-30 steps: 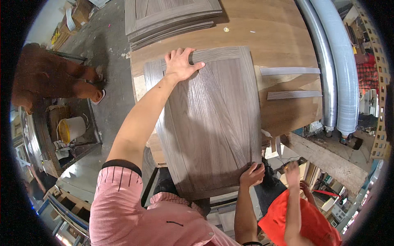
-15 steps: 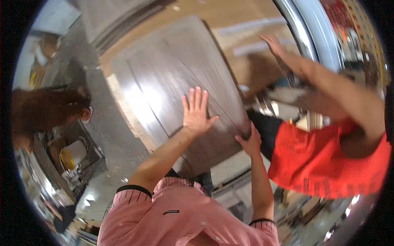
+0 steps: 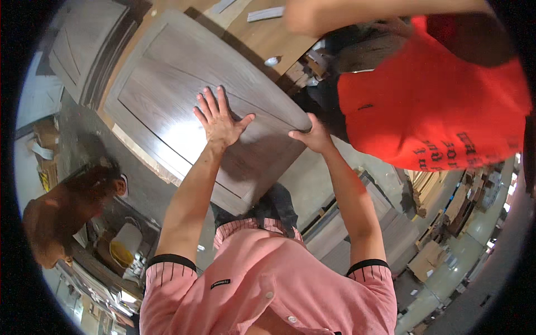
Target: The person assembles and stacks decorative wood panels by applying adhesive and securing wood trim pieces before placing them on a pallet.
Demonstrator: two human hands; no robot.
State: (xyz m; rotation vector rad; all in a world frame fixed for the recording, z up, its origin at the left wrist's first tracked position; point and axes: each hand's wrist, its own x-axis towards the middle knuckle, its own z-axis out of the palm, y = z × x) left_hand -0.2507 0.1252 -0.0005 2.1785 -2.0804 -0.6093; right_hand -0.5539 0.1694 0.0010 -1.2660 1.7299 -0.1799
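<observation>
1. Head view, looking down: a grey wood-grain panel [image 3: 178, 84] with grooved lines on its face lies at a slant across a brown worktop [image 3: 240, 33], its near end reaching past the worktop toward the person's waist. A bright patch of glare shines on its left half.
2. The person's left hand [image 3: 219, 127] rests palm down on the panel, left of its right edge, with the fingers and thumb spread apart.
3. The right hand [image 3: 314, 134] is clamped on the panel's right edge near the corner, thumb on the upper face; its other fingers are partly hidden.
4. The person wears a pink shirt [image 3: 245, 257] with dark-trimmed sleeves; both forearms reach forward from the near side.
5. On the far left, a stack of similar panels [image 3: 84, 42] sits beside the panel.
6. At the far side, a pale strip [image 3: 266, 14] lies on the worktop.
7. To the right stands a co-worker in a red top [image 3: 424, 106], one blurred arm [image 3: 357, 12] stretched across the far side.
8. On the left is another person in brown clothing [image 3: 78, 206], with a white-and-yellow bucket [image 3: 124, 250] nearby.
9. Grey boards [image 3: 346, 237] lie lower down, near right, beyond the person's right forearm.
</observation>
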